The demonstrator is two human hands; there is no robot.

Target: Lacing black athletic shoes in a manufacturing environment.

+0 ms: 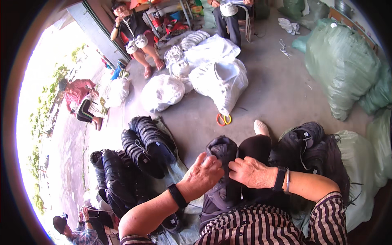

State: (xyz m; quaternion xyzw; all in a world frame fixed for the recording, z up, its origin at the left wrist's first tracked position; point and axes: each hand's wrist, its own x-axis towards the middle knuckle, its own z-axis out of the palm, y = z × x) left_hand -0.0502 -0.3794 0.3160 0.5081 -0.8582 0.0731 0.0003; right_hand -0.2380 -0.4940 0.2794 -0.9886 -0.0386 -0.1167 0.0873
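Observation:
A black shoe upper point(222, 179) lies over my lap, its collar end pointing away from me. My left hand point(204, 173) is closed at its left side, with the fingers curled over the upper's middle. Just right of it, my right hand point(254, 173) is closed too, fingertips bent in toward the upper's lacing area. Whatever thin thing the fingertips pinch is hidden by the fingers. A thin pale strand hangs below my right hand. Stacks of black shoe uppers point(149, 141) lie to my left, and another pile point(304, 143) is beside my right knee.
Scissors point(223, 119) with orange and yellow handles lie on the floor ahead, by white sacks point(220, 81). Large green sacks point(341, 61) stand at the right. Several people sit working nearby, two at the far side and others to the left. A white shoe point(261, 128) shows beyond my knee.

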